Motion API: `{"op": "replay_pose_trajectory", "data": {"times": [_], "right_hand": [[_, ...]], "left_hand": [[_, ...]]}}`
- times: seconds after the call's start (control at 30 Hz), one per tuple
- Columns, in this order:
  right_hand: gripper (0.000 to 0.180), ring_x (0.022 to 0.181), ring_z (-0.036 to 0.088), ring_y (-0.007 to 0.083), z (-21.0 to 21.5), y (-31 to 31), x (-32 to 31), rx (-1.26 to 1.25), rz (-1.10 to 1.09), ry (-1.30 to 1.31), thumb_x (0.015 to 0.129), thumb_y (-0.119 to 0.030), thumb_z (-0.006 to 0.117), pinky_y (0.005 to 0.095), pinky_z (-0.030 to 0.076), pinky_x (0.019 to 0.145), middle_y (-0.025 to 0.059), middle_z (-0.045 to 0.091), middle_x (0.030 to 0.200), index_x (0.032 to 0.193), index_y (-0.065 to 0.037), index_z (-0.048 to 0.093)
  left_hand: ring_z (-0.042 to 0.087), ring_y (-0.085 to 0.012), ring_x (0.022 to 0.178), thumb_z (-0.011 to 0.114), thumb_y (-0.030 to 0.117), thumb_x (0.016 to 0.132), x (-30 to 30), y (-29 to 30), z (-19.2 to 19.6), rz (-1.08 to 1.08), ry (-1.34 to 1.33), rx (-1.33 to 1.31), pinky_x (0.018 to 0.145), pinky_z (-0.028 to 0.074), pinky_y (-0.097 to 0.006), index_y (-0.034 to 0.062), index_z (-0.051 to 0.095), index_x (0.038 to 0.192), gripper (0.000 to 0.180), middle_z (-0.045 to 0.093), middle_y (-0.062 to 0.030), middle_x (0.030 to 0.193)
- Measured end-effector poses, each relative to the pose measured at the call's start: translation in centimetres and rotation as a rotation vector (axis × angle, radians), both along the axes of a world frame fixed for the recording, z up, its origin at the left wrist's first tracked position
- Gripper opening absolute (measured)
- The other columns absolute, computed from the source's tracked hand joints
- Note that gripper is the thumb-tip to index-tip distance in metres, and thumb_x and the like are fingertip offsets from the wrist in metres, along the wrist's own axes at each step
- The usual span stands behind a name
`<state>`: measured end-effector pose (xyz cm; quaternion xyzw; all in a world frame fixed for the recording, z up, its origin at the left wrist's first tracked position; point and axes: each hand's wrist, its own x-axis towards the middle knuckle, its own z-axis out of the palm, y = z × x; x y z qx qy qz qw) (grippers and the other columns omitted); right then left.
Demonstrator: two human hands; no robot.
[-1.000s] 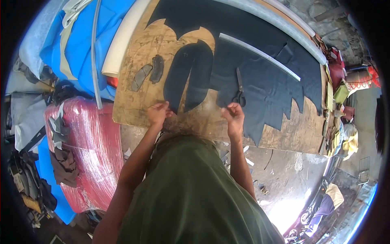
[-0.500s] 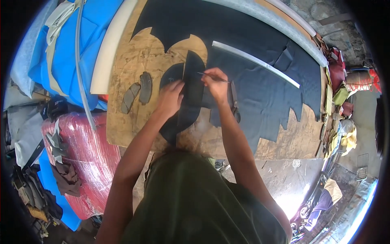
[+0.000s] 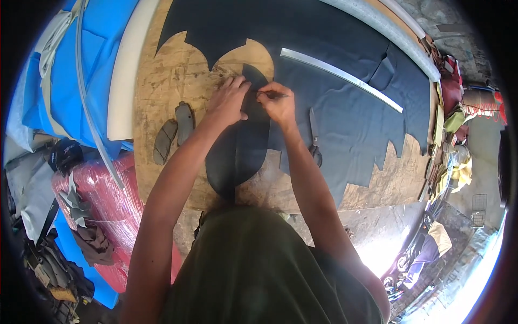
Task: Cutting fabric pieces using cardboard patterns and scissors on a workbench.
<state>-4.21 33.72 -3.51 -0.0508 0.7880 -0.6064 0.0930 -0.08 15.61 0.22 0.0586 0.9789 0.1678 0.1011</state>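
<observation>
Curved black pieces of leather-like sheet (image 3: pixel 237 156) lie together on the worktable, with a straight edge running down between them. My left hand (image 3: pixel 229 101) rests flat on their upper part, fingers apart and thumb stretched out. Pinched in my right hand (image 3: pixel 277 103) is a slim, dark pen-like tool (image 3: pixel 278 96), its working tip hidden by my fingers. That hand sits low over the pieces' right edge. Just right of my right forearm lie dark scissors (image 3: pixel 314 137). The large black sheet (image 3: pixel 340 121) spreads behind and to the right, with scalloped and jagged cut edges.
A pale metal ruler (image 3: pixel 342 79) lies across the sheet. Two dark grey flat pads (image 3: pixel 184 121) sit on the brown tabletop (image 3: pixel 162 81) to the left. Rolls (image 3: pixel 391 32) line the far edge. Blue sheeting (image 3: pixel 97 65) and a red plastic-wrapped bundle (image 3: pixel 113 210) stand at left.
My left hand has slid up the black pieces and lies flatter, with its fingertips near their top. My right hand has shifted slightly left, closer to it, still holding the pen-like tool.
</observation>
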Motion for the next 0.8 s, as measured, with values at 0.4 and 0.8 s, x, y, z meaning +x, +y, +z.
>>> {"op": "replay_pose_trajectory", "data": {"times": [0.4,0.8], "right_hand": [[0.022,0.059,0.064,0.0161,6.1,4.2,1.6,-0.476,-0.021,-0.397,0.096,-0.013,0.068,0.0285,0.052,0.057,0.0127,0.071,0.082,0.111,0.002,0.063],[0.015,0.059,0.06,0.0148,1.7,-0.3,-0.2,-0.195,0.117,-0.162,0.089,-0.004,0.068,0.0265,0.048,0.058,0.0068,0.07,0.075,0.103,-0.001,0.069]], "left_hand": [[0.05,-0.0273,0.135,0.098,0.016,0.06,0.1,-0.1,0.1,0.024,-0.01,0.015,0.103,0.05,-0.049,0.0129,0.052,0.151,0.101,0.048,-0.0024,0.15],[0.049,-0.0282,0.131,0.099,0.018,0.06,-0.8,-0.1,0.5,0.018,-0.072,-0.043,0.098,0.05,-0.052,0.0139,0.048,0.155,0.108,0.047,-0.0032,0.149]]}}
